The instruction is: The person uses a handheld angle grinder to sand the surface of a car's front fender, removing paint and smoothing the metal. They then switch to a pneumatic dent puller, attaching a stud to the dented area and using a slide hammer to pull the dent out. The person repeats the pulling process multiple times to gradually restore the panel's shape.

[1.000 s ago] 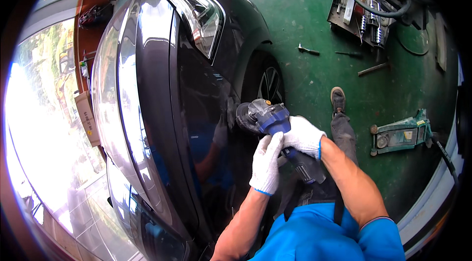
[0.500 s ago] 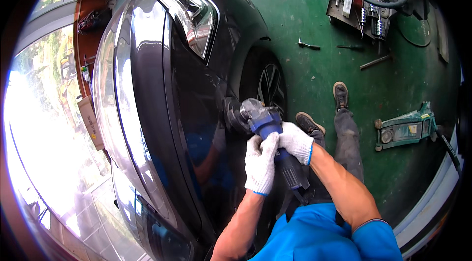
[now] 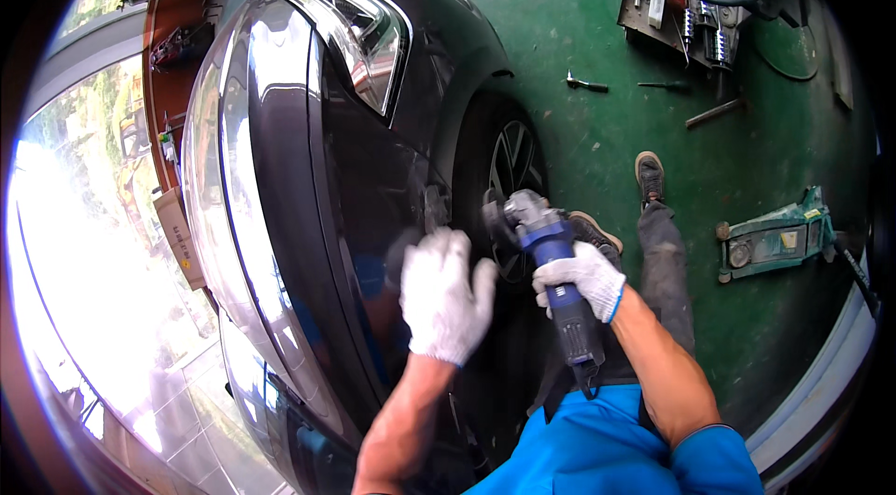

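Observation:
My right hand (image 3: 581,282), in a white knit glove, is wrapped round the body of a blue and black angle grinder (image 3: 551,243). The grinder's disc end points up and left, in front of the wheel (image 3: 511,159) of a dark car. My left hand (image 3: 446,294), gloved the same way, is over the car's dark body panel (image 3: 369,187) with fingers stretched and thumb apart. It holds nothing; whether its fingertips touch the panel I cannot tell. Just beyond them, ahead of the wheel arch, a dull grey scuffed patch (image 3: 436,206) shows on the paint.
A green floor jack (image 3: 779,241) stands at the right. A ratchet (image 3: 586,83), a screwdriver-like tool (image 3: 663,85) and a metal bar (image 3: 713,114) lie on the green floor (image 3: 579,159). Beyond them is a metal tray (image 3: 638,24) of parts. A cardboard box (image 3: 177,236) sits left of the car.
My left hand has let go of the grinder and moved left to the car panel. My right hand has drawn the grinder right, off the scuffed patch.

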A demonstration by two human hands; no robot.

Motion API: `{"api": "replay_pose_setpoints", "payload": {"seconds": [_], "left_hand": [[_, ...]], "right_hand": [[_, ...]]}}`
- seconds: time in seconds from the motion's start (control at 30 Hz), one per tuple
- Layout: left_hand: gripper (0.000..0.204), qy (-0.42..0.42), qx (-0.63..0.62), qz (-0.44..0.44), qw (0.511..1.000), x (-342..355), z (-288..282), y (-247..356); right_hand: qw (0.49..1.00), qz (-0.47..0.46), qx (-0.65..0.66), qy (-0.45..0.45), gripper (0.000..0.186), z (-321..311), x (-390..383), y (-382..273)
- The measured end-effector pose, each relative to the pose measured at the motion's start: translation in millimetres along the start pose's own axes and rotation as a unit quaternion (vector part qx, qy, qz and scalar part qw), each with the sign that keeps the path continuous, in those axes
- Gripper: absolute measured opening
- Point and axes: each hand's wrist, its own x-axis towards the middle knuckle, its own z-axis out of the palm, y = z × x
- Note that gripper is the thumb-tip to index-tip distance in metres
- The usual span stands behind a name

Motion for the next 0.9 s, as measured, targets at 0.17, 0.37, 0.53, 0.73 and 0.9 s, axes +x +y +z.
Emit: {"api": "replay_pose_setpoints", "payload": {"seconds": [0.17, 0.37, 0.53, 0.73, 0.9], "left_hand": [[0.053, 0.011, 0.259, 0.174, 0.950, 81, 2, -70], [0.060, -0.018, 0.304, 0.221, 0.927, 72, 13, -70], [0.069, -0.119, 0.406, 0.251, 0.870, 26, 50, -68], [0.066, -0.182, 0.275, 0.208, 0.921, -10, 61, -56], [0.055, -0.240, 0.038, 0.074, 0.967, 1, 33, -3]], "right_hand": [[0.998, -0.046, 0.017, 0.028, 0.036, -35, -16, -7], [0.993, -0.076, 0.054, 0.071, 0.035, -75, -32, 3], [0.990, -0.094, 0.080, 0.071, 0.035, -83, -46, 1], [0.989, -0.104, 0.073, 0.069, 0.032, -89, -53, -1], [0.996, -0.075, 0.008, 0.045, 0.036, -70, -30, -1]]}}
